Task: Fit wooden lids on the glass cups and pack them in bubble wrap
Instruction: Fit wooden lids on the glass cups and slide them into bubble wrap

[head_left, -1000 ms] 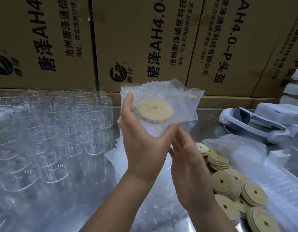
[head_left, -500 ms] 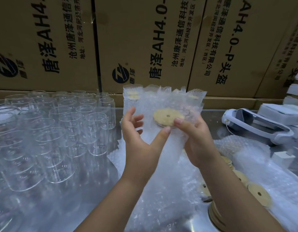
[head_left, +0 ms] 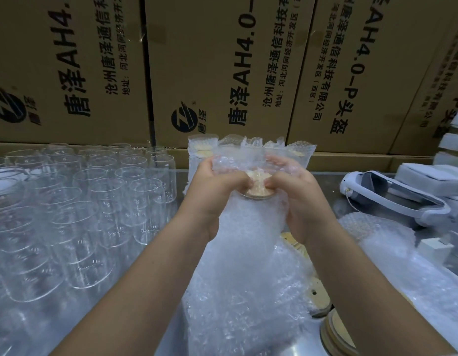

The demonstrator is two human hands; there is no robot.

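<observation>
A glass cup with a round wooden lid (head_left: 257, 188) sits inside a bubble wrap bag (head_left: 248, 222) held upright in mid-view. My left hand (head_left: 215, 187) grips the bag's left side, thumb pressing on the lid. My right hand (head_left: 298, 194) grips the right side, its thumb also on the lid. The bag's open top (head_left: 244, 150) is bunched above my fingers. Several empty glass cups (head_left: 94, 201) stand in rows at the left. Loose wooden lids (head_left: 335, 332) lie at the lower right, partly hidden by my right forearm.
Tall cardboard boxes (head_left: 222, 73) wall off the back. More bubble wrap (head_left: 392, 265) lies on the metal table (head_left: 179, 181) at the right. A white headset (head_left: 392, 199) and white foam pieces (head_left: 436, 176) sit at the far right.
Both hands have closed in on the bag top, thumbs now pressing the lid. The bag has moved lower and its top has bunched up. The view shifted slightly.
</observation>
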